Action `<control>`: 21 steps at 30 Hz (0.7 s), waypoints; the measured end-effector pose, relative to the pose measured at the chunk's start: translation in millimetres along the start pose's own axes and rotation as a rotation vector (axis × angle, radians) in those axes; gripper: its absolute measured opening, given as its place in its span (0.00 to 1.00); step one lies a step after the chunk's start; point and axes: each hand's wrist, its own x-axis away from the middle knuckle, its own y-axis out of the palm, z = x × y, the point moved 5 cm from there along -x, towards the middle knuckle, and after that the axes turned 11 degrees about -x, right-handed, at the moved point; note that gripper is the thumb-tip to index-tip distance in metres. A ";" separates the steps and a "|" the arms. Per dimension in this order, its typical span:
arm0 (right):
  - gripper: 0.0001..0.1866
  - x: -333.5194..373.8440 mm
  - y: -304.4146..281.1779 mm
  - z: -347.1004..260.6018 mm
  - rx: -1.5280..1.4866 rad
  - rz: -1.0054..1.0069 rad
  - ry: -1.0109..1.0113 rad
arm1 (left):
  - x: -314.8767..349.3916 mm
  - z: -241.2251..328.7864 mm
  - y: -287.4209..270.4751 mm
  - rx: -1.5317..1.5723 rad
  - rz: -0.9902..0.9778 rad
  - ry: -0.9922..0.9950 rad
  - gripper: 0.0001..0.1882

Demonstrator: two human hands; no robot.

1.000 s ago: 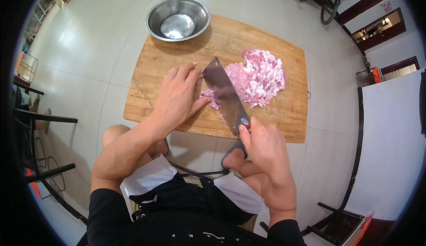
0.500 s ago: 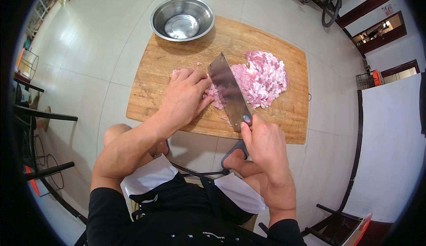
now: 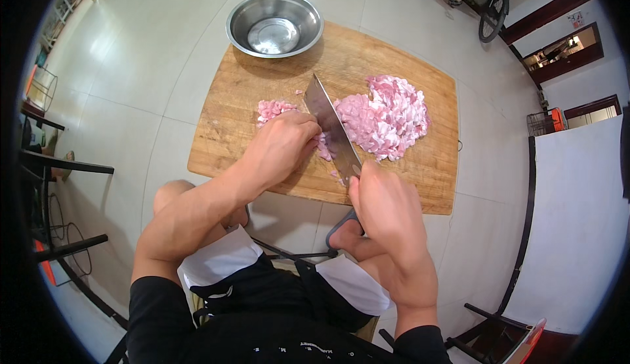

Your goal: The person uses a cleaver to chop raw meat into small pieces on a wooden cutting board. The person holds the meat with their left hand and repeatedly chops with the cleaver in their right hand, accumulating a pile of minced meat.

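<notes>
My right hand (image 3: pixel 388 201) is closed around the handle of a cleaver (image 3: pixel 333 126), whose broad steel blade points away from me and leans over the wooden cutting board (image 3: pixel 220 124). Left of the blade, my left hand (image 3: pixel 281 149) presses curled fingers onto a strip of raw pink meat (image 3: pixel 323 146), partly hidden under it. Small cut meat pieces (image 3: pixel 273 109) lie just beyond that hand. A large heap of sliced raw meat (image 3: pixel 388 120), pink and white, sits on the board right of the cleaver.
A metal bowl (image 3: pixel 237 34) with nothing in it stands at the board's far left edge. My knees and a slipper (image 3: pixel 340 223) are close below the board. A bicycle (image 3: pixel 489 9) stands far right, and black metal legs (image 3: pixel 65 162) stick out at left.
The cleaver blade has shifted slightly left and turned more edge-on. My left hand has curled and drawn back a little, uncovering small meat pieces beyond it.
</notes>
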 end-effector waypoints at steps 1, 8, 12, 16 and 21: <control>0.14 -7.9 4.5 2.6 0.025 0.012 -0.005 | -0.6 0.7 -0.8 0.010 -0.019 0.006 0.07; 0.17 -46.3 16.3 29.2 -0.020 0.209 -0.079 | 2.6 4.4 3.6 0.034 -0.056 0.069 0.08; 0.19 -58.8 19.2 62.9 -0.503 0.058 0.174 | 8.0 12.4 2.5 -0.025 -0.062 0.081 0.11; 0.12 -54.4 21.6 70.7 -0.522 0.112 0.076 | 17.4 18.2 -10.3 0.011 -0.003 0.077 0.14; 0.17 -29.3 4.9 52.4 -0.422 0.225 -0.024 | 20.5 11.8 -11.3 -0.015 -0.009 0.072 0.16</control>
